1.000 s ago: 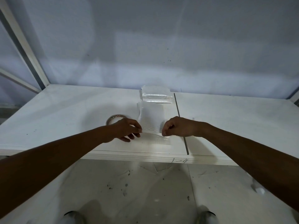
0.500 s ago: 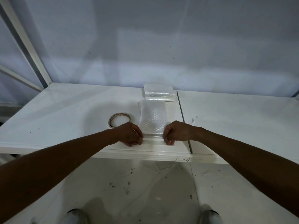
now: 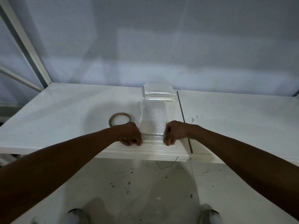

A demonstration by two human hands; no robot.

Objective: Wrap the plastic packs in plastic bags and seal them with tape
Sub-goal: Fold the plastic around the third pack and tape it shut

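A clear bubble-textured plastic bag [image 3: 153, 120] lies flat on the white table [image 3: 64, 113], its near end at the table's front. My left hand [image 3: 131, 134] pinches the bag's near left corner and my right hand [image 3: 174, 132] pinches its near right corner, both pressing the clear flap [image 3: 152, 141] down on the table. Behind the bag, against the wall, lies a small stack of plastic packs [image 3: 159, 92]. A roll of tape [image 3: 120, 120] lies flat just left of the bag, partly behind my left wrist.
A dark seam [image 3: 183, 120] runs front to back across the table just right of the bag. A white frame post [image 3: 24, 44] rises at the back left. The table's front edge [image 3: 145, 155] is close under my hands; my shoes show on the floor below.
Both hands have drawn the bag's near end toward the table's front edge and pressed it flat; the bag now lies stretched out instead of raised between my fingers.
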